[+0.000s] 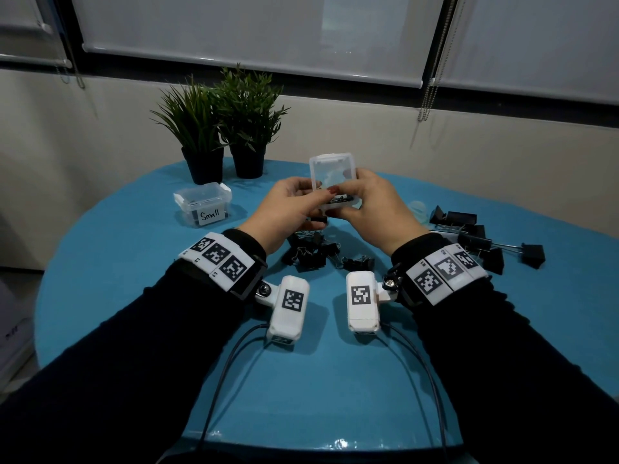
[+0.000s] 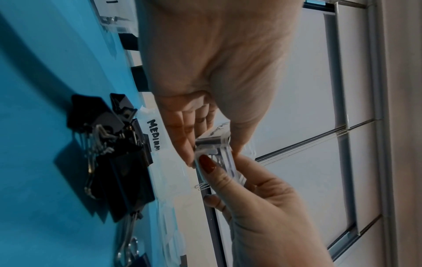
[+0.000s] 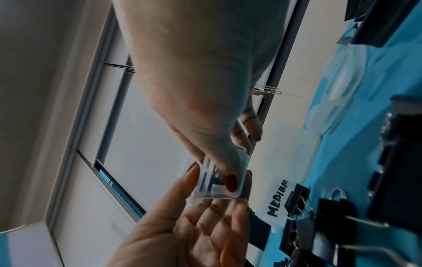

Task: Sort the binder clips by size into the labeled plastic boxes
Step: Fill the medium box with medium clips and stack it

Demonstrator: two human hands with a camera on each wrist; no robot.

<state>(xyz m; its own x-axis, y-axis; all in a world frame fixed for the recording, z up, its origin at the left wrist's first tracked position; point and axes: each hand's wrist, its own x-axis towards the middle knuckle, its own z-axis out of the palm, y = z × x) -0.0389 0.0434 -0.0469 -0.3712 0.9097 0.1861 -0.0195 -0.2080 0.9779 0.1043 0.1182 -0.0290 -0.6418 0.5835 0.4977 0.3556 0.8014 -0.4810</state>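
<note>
Both hands hold a small clear plastic box [image 1: 335, 204] above the table, its hinged lid [image 1: 331, 169] standing open and black clips inside. My left hand [image 1: 294, 202] grips its left side, thumb on the rim and fingers underneath [image 3: 212, 209]. My right hand [image 1: 368, 202] grips the right side, its red-nailed thumb [image 2: 206, 163] on the rim. The held box [image 2: 214, 150] carries a label I cannot read. A box labelled "Medium" [image 3: 277, 198] stands on the table below the hands. The "Small" box [image 1: 204, 204] sits closed at the left. Medium clips [image 1: 311, 252] lie piled under my wrists.
Large black binder clips [image 1: 482, 239] are scattered at the right. A clear plastic container [image 1: 418, 209] lies near them. Two potted plants [image 1: 227, 128] stand at the back of the round blue table [image 1: 134, 296]. Wrist camera cables trail along the front edge.
</note>
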